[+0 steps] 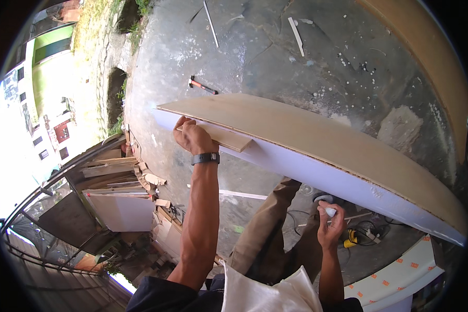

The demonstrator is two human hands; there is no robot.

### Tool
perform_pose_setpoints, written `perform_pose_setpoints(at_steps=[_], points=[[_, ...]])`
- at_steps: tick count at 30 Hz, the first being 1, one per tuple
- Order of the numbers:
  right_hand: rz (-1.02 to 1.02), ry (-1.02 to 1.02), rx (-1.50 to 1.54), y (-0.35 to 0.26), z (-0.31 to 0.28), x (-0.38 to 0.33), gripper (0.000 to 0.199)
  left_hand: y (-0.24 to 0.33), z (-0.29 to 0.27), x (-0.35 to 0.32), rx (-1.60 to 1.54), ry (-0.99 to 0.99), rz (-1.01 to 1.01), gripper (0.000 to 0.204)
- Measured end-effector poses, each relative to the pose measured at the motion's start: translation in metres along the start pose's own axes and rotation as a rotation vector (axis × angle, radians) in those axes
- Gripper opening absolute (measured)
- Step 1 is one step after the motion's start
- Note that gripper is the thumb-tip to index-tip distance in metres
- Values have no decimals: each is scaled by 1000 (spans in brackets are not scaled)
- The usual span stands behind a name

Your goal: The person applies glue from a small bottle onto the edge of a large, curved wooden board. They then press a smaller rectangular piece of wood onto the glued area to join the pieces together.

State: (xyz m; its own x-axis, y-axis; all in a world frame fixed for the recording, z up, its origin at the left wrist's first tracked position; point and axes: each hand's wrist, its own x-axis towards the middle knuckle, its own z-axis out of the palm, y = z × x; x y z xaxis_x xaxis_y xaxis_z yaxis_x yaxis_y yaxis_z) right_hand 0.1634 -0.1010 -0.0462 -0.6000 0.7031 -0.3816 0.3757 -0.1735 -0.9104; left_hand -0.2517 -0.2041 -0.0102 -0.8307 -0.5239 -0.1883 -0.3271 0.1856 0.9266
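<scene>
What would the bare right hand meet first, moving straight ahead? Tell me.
The right hand would probably meet the long tan panel's pale lavender side first; depth against the grey shoe is unclear.

Wood strip (pixel 229 139): end apparently behind left hand (pixel 193 137) | right hand (pixel 331 228): white piece (pixel 330 211), too small to tell
</scene>
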Motion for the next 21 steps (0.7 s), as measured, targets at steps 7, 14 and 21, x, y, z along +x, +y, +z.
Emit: perform_pose_setpoints(at_steps=[7,14,21], points=[[158,5,18,47,16,-6,25,1,9,-1,65,14,26,31],[170,263,-33,143,11,-27,32,-6,4,18,87,2,1,32],[310,403,11,250,-26,-51,41,-15,-4,48,267,-146,128,24]])
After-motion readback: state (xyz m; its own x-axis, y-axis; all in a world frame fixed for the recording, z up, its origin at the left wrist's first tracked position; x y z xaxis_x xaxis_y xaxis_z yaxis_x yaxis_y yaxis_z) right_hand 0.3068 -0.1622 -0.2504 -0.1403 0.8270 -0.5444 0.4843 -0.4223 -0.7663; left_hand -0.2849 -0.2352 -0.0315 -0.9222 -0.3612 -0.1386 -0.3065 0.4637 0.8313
